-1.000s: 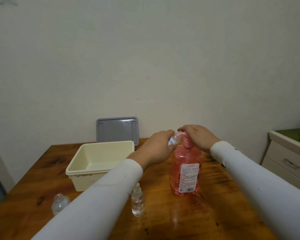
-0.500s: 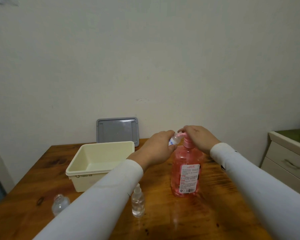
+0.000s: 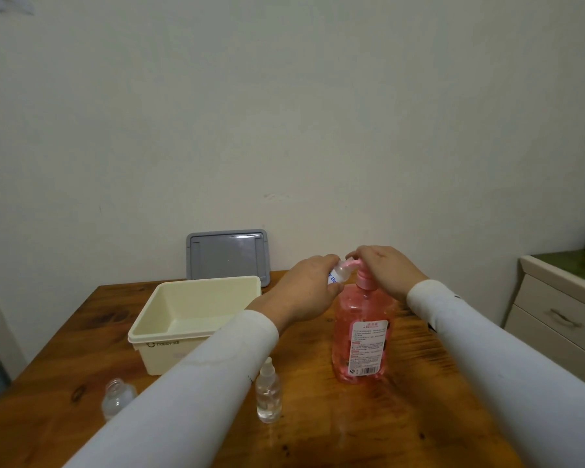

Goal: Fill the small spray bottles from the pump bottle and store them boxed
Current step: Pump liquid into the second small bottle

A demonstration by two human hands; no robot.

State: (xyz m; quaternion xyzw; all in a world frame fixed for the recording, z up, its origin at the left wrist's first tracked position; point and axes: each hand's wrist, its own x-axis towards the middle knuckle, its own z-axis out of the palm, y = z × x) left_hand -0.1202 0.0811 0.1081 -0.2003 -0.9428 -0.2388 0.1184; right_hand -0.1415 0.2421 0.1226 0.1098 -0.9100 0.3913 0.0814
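Note:
A pink pump bottle stands upright on the wooden table. My right hand rests on top of its pump head. My left hand grips a small clear bottle with blue lettering, held tilted with its mouth at the pump's spout. A capped small spray bottle stands near the front, beside my left sleeve. Another small bottle without a cap stands at the front left. The cream box sits open to the left.
A grey lid leans against the wall behind the box. A white drawer cabinet stands to the right of the table. The table's left edge runs close to the uncapped bottle.
The pump head and my right hand sit slightly lower or the same; both hands keep their hold. No clear movement of the bottles on the table.

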